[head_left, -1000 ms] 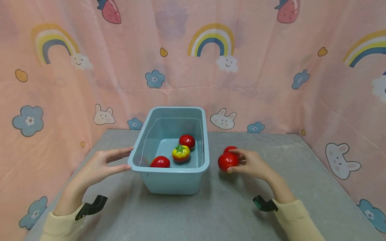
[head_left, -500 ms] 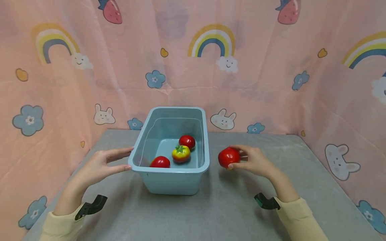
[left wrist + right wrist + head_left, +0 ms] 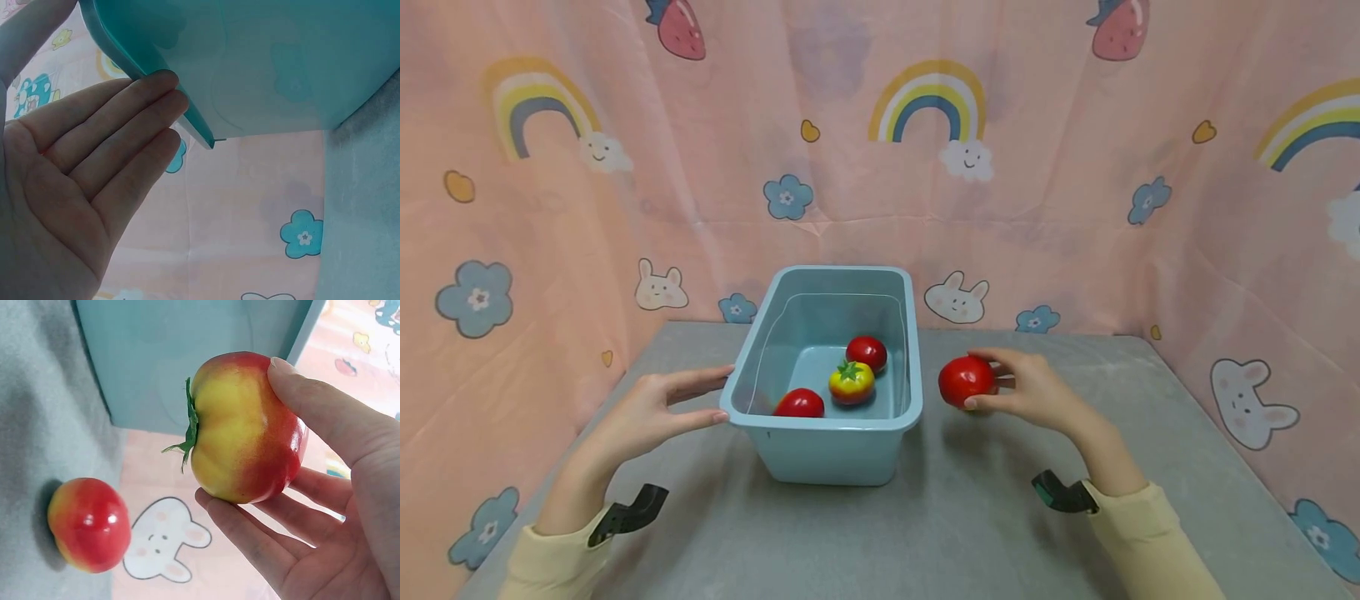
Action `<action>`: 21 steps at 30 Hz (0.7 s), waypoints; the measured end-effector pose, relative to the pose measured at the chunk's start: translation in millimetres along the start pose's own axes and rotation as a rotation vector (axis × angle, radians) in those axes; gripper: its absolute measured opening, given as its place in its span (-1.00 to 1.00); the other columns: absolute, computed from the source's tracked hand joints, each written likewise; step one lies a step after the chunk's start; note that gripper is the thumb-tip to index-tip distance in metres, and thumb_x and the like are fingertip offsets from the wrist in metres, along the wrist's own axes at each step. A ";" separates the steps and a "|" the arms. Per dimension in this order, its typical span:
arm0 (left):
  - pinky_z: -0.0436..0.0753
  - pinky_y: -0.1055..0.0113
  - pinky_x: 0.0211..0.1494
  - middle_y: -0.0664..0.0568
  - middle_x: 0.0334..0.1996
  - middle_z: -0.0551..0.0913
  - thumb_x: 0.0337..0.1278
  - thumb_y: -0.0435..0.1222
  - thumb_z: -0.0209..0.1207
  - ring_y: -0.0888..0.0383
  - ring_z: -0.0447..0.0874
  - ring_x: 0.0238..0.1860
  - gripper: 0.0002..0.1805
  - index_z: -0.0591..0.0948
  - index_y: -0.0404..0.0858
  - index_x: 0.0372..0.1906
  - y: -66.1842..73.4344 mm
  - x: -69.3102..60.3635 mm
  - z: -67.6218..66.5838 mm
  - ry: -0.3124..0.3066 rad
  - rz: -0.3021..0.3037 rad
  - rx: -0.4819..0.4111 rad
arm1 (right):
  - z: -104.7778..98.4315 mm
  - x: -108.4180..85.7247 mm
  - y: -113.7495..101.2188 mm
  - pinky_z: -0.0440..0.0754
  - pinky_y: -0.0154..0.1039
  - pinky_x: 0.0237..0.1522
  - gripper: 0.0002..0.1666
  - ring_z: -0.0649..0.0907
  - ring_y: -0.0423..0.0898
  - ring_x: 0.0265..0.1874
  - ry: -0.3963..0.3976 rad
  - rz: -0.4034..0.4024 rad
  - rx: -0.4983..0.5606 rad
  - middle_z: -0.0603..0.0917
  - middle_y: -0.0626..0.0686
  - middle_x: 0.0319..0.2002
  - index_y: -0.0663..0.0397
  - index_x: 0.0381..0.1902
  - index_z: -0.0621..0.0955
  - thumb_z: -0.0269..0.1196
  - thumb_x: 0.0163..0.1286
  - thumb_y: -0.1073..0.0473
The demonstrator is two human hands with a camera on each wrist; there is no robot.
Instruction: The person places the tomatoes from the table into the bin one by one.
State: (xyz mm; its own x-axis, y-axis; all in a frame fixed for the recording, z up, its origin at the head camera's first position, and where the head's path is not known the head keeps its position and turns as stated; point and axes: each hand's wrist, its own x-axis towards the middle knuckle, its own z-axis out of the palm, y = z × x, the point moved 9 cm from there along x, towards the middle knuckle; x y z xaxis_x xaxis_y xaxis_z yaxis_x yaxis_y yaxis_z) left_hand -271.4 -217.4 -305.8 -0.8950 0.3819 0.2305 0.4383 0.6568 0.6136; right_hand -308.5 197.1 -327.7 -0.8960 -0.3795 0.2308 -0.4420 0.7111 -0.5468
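My right hand (image 3: pixel 1037 393) pinches a red tomato (image 3: pixel 966 382) between thumb and fingers, raised above the table to the right of the blue bin (image 3: pixel 827 450). From the right wrist, the held tomato (image 3: pixel 240 428) shows a yellow side and a green leafy stem. A second tomato (image 3: pixel 89 525) rests on the table there; the head view hides it behind the held one. My left hand (image 3: pixel 643 417) touches the bin's left rim with nearly straight fingers; in the left wrist view the fingertips meet the rim (image 3: pixel 197 125). Inside lie two red tomatoes (image 3: pixel 867 354) (image 3: pixel 800 403) and a yellow-red one (image 3: pixel 851 383).
The grey table (image 3: pixel 985 533) extends around the bin. A pink patterned curtain (image 3: pixel 1052 250) hangs behind the table and along both sides. The bin's right wall stands between the held tomato and the bin's inside.
The right hand has lifted its tomato slightly off the table, and the tomato behind it has gone out of sight in the head view. The left hand and bin have stayed put.
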 end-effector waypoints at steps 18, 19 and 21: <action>0.47 0.58 0.09 0.22 0.16 0.57 0.04 -0.04 0.33 0.42 0.52 0.15 -0.40 0.50 0.02 0.25 0.8 -0.2 1.1 0.001 0.013 -0.004 | -15.4 7.3 -16.6 0.68 -0.02 -0.13 -0.13 0.62 0.15 0.00 0.014 -0.041 -0.010 0.56 0.18 0.15 0.08 0.27 0.44 0.48 0.02 -0.07; 0.48 0.57 0.09 0.22 0.16 0.57 0.04 -0.04 0.32 0.42 0.52 0.15 -0.40 0.50 0.02 0.25 0.6 -0.2 1.1 0.001 0.012 -0.004 | -16.6 7.8 -18.0 0.68 -0.02 -0.13 -0.13 0.62 0.15 0.00 0.016 -0.047 -0.010 0.56 0.18 0.14 0.07 0.27 0.44 0.48 0.02 -0.07; 0.48 0.57 0.08 0.22 0.16 0.57 0.04 -0.05 0.32 0.43 0.51 0.15 -0.40 0.50 0.02 0.25 0.3 -0.4 1.3 0.001 0.012 -0.008 | -18.7 8.2 -21.0 0.67 -0.02 -0.12 -0.13 0.62 0.14 0.00 0.017 -0.058 -0.007 0.57 0.16 0.14 0.05 0.27 0.44 0.48 0.02 -0.06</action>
State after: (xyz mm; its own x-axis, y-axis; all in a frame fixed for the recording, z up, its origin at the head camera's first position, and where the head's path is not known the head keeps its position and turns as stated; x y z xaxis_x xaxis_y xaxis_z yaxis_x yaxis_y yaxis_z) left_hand -270.8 -216.4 -306.6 -0.8895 0.3897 0.2386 0.4488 0.6468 0.6167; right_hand -307.4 190.1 -299.3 -0.8692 -0.4103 0.2759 -0.4938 0.6924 -0.5261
